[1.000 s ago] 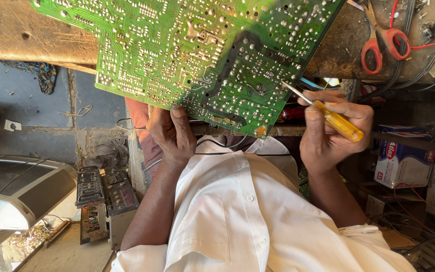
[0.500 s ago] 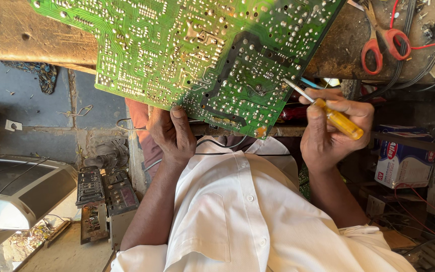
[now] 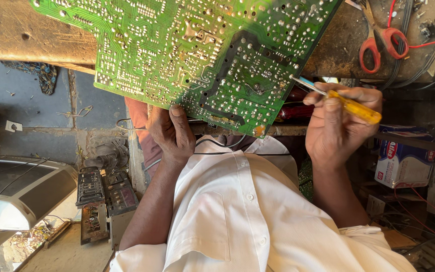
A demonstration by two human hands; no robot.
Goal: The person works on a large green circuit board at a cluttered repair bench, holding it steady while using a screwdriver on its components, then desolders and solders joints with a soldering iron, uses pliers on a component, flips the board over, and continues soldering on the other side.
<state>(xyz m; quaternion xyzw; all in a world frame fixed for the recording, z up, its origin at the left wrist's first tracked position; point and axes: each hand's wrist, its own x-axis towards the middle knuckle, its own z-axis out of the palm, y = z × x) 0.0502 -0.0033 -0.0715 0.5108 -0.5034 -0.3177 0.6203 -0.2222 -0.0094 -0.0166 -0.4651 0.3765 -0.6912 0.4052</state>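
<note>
Two hands are on the job as I watch from afar: my left hand (image 3: 173, 132) is closed on the lower edge of the green circuit board (image 3: 187, 55), thumb over its solder side, while my right hand (image 3: 339, 126) is clenched round a yellow-handled screwdriver (image 3: 351, 106); its thin metal tip rests at the board's right edge, near a dark patch among the solder joints. That board lies tilted, propped partly on the worn wooden counter (image 3: 21, 35) and partly in the left hand's grip, solder side towards the camera.

I judge the step to be probing or prying at a joint; to do it well I would keep the left hand firm so the board cannot pivot, bring the tip in at a shallow angle, press lightly, and keep it off neighbouring pads.

Red-handled scissors (image 3: 376, 43) lie on the counter beyond the screwdriver, among red and black wires (image 3: 419, 40); a white shirt (image 3: 247, 211) fills the lower middle; small boxes (image 3: 404, 161) sit to the right.

Much is hidden: the board's component side faces away; its upper part is cut off by the frame; I cannot tell exactly which joint the tip touches; grey equipment (image 3: 21, 196) at lower left is only partly visible.
</note>
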